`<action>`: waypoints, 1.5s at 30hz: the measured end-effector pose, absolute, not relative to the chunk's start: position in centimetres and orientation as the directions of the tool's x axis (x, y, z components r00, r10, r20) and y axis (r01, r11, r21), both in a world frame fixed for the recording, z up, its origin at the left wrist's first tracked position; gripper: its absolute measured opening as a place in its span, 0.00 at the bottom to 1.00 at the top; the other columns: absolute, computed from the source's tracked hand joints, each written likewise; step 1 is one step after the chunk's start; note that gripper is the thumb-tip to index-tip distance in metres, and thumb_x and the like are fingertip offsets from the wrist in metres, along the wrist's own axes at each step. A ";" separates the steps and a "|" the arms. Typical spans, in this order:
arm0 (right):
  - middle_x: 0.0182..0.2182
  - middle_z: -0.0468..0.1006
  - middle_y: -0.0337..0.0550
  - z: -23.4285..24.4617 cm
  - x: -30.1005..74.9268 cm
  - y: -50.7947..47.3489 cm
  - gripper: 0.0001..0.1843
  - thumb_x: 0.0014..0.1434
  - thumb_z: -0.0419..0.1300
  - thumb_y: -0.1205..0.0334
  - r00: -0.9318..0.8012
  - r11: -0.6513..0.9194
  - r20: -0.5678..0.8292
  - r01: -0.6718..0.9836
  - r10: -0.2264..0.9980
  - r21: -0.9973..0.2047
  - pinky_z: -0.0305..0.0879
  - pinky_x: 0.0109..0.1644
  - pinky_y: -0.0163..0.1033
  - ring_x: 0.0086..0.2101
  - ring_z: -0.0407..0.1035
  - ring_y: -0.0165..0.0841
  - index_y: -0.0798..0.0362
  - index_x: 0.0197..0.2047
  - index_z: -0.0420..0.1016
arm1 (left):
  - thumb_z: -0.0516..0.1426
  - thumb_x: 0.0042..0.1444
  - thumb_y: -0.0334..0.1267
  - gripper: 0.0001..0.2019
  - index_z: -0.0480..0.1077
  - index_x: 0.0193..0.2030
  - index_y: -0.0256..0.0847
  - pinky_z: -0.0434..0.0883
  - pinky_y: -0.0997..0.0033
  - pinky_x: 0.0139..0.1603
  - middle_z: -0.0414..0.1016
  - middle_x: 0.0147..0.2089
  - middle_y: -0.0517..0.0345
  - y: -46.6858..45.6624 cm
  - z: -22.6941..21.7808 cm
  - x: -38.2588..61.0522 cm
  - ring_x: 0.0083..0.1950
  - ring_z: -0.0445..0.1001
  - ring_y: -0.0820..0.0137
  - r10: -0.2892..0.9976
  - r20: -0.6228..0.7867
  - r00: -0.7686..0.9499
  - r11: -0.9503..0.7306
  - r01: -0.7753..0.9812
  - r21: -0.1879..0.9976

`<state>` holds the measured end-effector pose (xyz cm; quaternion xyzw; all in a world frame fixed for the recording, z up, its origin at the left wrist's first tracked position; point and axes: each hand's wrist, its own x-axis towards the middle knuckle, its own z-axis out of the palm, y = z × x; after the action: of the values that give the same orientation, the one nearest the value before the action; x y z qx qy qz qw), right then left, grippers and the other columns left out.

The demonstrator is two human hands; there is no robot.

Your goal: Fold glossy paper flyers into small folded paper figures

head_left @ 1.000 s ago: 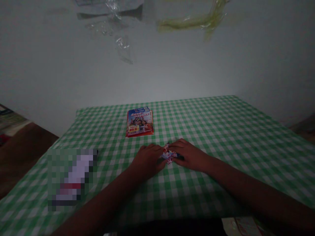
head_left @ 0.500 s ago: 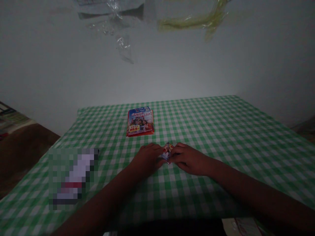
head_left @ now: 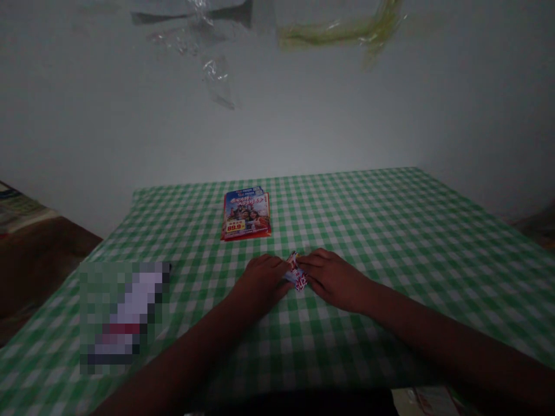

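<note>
A small piece of folded printed paper (head_left: 298, 278), coloured white, red and blue, lies between my two hands near the middle of the table. From the left, my left hand (head_left: 261, 282) is closed on its edge, with thumb and fingertips on the paper. My right hand (head_left: 336, 279) grips the other side, its fingers pressing along the top of the paper. The fingers cover parts of the paper, so its full shape cannot be made out.
Beyond my left hand lies a stack of colourful flyers (head_left: 247, 215) marked 89.9. A blurred-out long object (head_left: 130, 309) rests at the left. The green checked tablecloth (head_left: 368, 219) reaches to a white wall (head_left: 329, 115) with tape scraps.
Both hands have stayed at the same spot. My right fingers have shifted slightly over the folded paper, and more of its lower printed part now shows.
</note>
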<state>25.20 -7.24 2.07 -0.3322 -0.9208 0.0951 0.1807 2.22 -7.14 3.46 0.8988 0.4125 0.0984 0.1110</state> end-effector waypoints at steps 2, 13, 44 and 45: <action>0.59 0.73 0.45 2.1 25.3 -7.3 0.21 0.65 0.54 0.65 -0.701 0.744 0.254 0.607 0.667 -0.279 0.65 0.55 0.54 0.50 0.66 0.44 0.50 0.61 0.71 | 0.60 0.62 0.39 0.17 0.70 0.57 0.44 0.65 0.51 0.59 0.76 0.51 0.52 -7.4 3.8 2.4 0.52 0.72 0.59 0.772 0.068 0.633 -0.628 0.741 0.238; 0.57 0.75 0.45 2.2 25.3 -7.0 0.20 0.66 0.53 0.64 -0.684 0.725 0.251 0.606 0.685 -0.328 0.64 0.56 0.53 0.51 0.64 0.43 0.52 0.59 0.72 | 0.56 0.63 0.41 0.16 0.69 0.58 0.47 0.56 0.40 0.64 0.74 0.54 0.53 -8.4 4.5 3.0 0.56 0.68 0.55 0.786 0.039 0.617 -0.616 0.777 0.130; 0.60 0.72 0.42 0.8 23.4 -6.3 0.22 0.67 0.56 0.50 -0.510 0.563 0.239 0.755 0.826 -0.335 0.58 0.60 0.54 0.60 0.60 0.44 0.47 0.60 0.72 | 0.55 0.62 0.29 0.12 0.78 0.43 0.48 0.70 0.67 0.53 0.82 0.43 0.62 -3.4 2.1 0.0 0.45 0.77 0.70 0.772 0.146 0.619 -0.558 0.550 0.621; 0.60 0.72 0.41 0.9 23.3 -6.3 0.21 0.67 0.55 0.50 -0.508 0.561 0.238 0.760 0.828 -0.329 0.58 0.60 0.53 0.60 0.60 0.44 0.47 0.60 0.71 | 0.55 0.61 0.28 0.12 0.78 0.42 0.47 0.70 0.68 0.52 0.82 0.42 0.62 -3.3 2.2 0.0 0.45 0.77 0.71 0.777 0.147 0.612 -0.548 0.545 0.634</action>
<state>23.35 -6.34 0.86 -0.4596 -0.8636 0.0912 0.1863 0.02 -3.32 2.16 0.8543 0.3869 0.2108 0.2758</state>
